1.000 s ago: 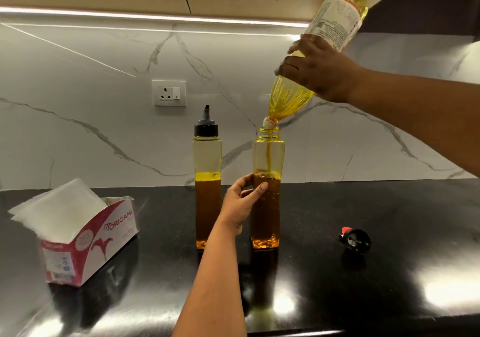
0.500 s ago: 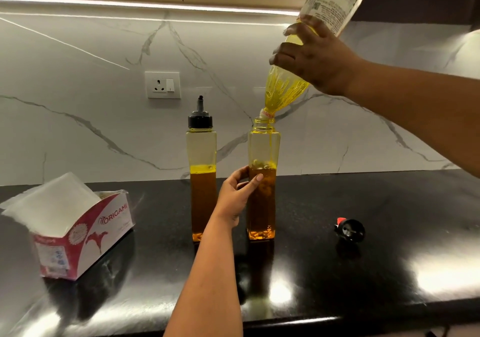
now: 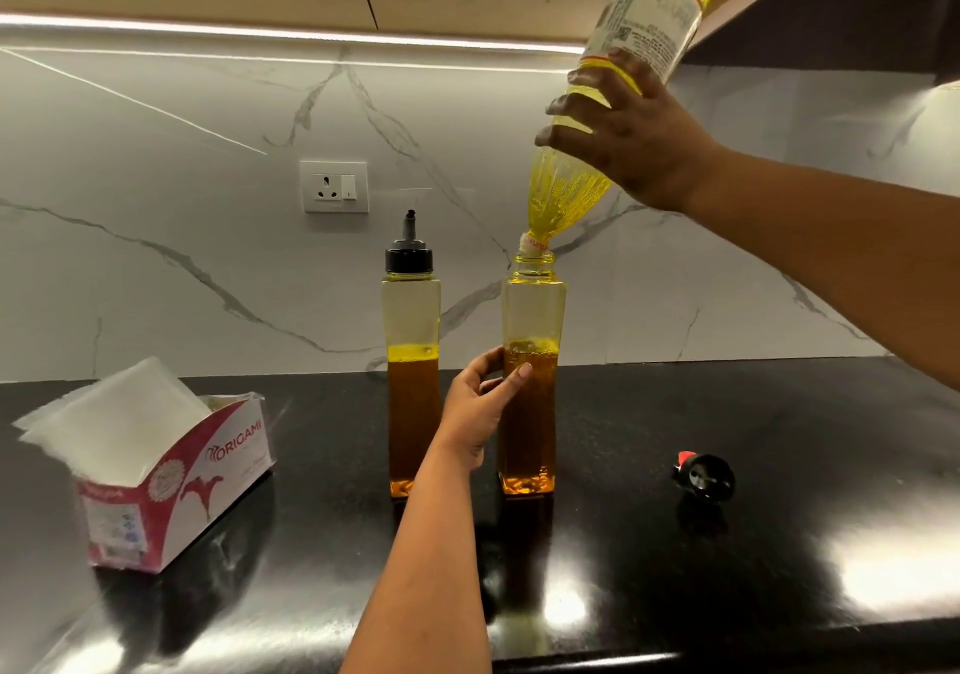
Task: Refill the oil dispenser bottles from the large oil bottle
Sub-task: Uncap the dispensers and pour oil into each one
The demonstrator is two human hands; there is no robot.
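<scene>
- Head view: the right hand (image 3: pixel 631 140) is wrapped around the large clear plastic oil bottle with a white label (image 3: pixel 613 106). This bottle is upended steeply, its long axis running from upper right down to lower left.
- Its neck sits at or just inside the open mouth of the uncapped square clear dispenser bottle (image 3: pixel 531 377). That bottle stands upright on the glossy black tabletop (image 3: pixel 779 543), directly below the right hand.
- The left hand (image 3: pixel 475 413) is the nearer hand to the dispenser. It steadies the bottle at mid-height, its grip curled with thumb and fingertips pinching the bottle's sides.
- Oil stands a little over halfway up this dispenser, so I judge there is room for more.
- The coming move turns on keeping the neck lined up over the narrow mouth, since a sideways slip would likely spill oil.
- Just left of it stands a second square dispenser bottle with a black spout cap (image 3: pixel 413 361), filled to about the same level and touched by neither hand.
- A loose black cap with a red tip (image 3: pixel 704 477) lies on the tabletop well to the right.
- A red-and-white cardboard tissue box (image 3: pixel 171 481) sits at the left.
</scene>
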